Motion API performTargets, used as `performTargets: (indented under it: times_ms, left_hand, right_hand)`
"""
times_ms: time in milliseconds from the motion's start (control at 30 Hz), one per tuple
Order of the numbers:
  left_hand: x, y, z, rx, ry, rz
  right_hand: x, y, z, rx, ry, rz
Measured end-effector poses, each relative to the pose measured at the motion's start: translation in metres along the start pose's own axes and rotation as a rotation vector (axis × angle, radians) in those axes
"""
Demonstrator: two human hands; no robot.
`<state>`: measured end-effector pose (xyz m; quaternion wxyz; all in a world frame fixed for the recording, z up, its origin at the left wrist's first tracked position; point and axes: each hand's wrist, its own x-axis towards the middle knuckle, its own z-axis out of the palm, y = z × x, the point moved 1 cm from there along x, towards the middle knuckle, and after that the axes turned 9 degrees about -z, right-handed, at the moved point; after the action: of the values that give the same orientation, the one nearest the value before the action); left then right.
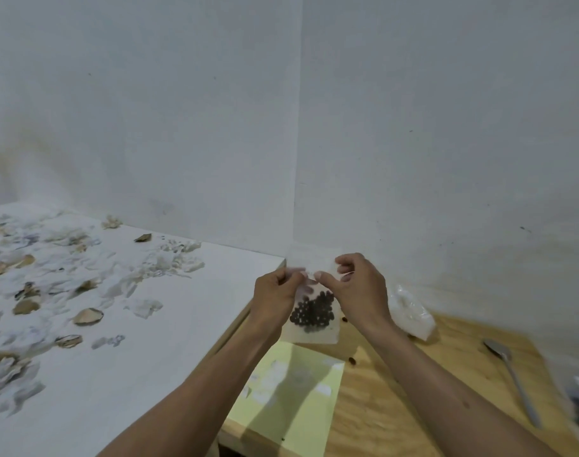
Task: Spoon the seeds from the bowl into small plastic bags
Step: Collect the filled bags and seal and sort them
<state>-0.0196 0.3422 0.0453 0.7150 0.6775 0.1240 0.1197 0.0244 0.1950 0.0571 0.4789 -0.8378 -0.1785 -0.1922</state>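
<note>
Seeds (pixel 313 312) already fill the bag (pixel 314 334) that my left hand (pixel 275 296) and right hand (pixel 357 291) pinch at its top, sealing left, spoon (pixel 512 377) idle on the table (pixel 397 407).

Plain makeshift workroom, seed-sorting corner, bare white walls (pixel 446 127) meeting at a corner, white table (pixel 182 324) strewn with dried husks (pixel 87 316) and papery scraps, raw plywood table (pixel 397 407) beside it, yellow paper sheet (pixel 281 420), gray spoon (pixel 512 374)

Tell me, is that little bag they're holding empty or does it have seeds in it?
It has seeds in it. Dark seeds sit heaped in the lower part of the small plastic bag, held up by its top between the left hand and right hand.
</note>
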Motion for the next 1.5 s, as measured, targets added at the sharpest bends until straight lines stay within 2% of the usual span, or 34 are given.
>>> performTargets:
  times_ms: [100, 167, 333, 467, 767, 1000, 1100, 1267, 1367, 1500]
  left_hand:
    - [-0.001, 0.001, 0.001, -0.039, -0.015, -0.007]
    - [-0.001, 0.001, 0.004, -0.047, -0.042, -0.013]
    - [0.001, -0.003, 0.016, -0.020, -0.069, -0.046]
    - [0.002, -0.005, 0.027, -0.009, -0.012, -0.056]
    - [0.001, 0.000, 0.052, 0.015, -0.021, -0.023]
    - [0.003, -0.006, 0.086, -0.023, -0.101, -0.032]
    - [-0.001, -0.012, 0.123, 0.130, -0.168, -0.073]
    - [-0.032, -0.021, 0.212, 0.359, -0.407, -0.060]
    - [-0.055, -0.035, 0.267, 0.465, -0.490, -0.029]
    - [-0.086, -0.059, 0.319, 0.621, -0.542, 0.016]
  right_hand:
    - [0.001, 0.008, -0.005, 0.192, -0.051, 0.170]
    - [0.003, 0.012, -0.007, 0.352, -0.101, 0.215]
    - [0.004, 0.015, -0.013, 0.489, -0.067, 0.187]
    - [0.003, 0.021, -0.018, 0.523, -0.054, 0.175]
    - [0.002, 0.036, -0.033, 0.349, -0.032, 0.118]
    - [-0.008, 0.063, -0.087, 0.333, -0.112, 0.250]
    - [-0.021, 0.086, -0.129, 0.346, 0.007, 0.301]
    - [-0.054, 0.130, -0.215, 0.125, 0.248, 0.360]
    - [-0.082, 0.151, -0.261, -0.059, 0.304, 0.434]
    - [-0.117, 0.172, -0.298, -0.291, 0.283, 0.522]
